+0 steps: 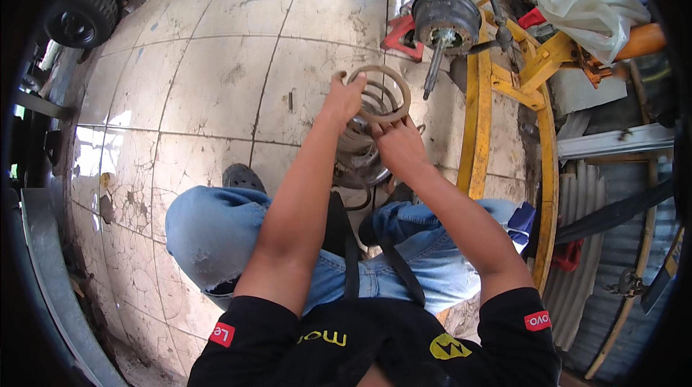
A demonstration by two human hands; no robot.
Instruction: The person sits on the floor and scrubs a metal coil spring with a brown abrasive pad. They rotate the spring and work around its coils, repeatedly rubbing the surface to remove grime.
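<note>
A large metal coil spring (406, 93) stands in front of me with its top ring tilted up, its lower coils running down toward the floor. My left hand (344, 101) is closed round the ring's left side. From the near right, my right hand (400, 145) grips the ring's lower edge, its fingers partly hidden by the coil. Below the spring, between my feet, lies a dark round metal part (367, 173), mostly covered by the coils and my hands. A thin curved dark hose or rod (370, 198) shows beside it.
A greasy axle or gearbox assembly (447, 16) with a protruding shaft stands beyond, near a red jack stand (404, 39). A yellow metal frame (476, 113) rises on my right, with a plastic bag (584, 1) over it. A tire (85, 14) sits far left on the tiled floor (216, 91).
</note>
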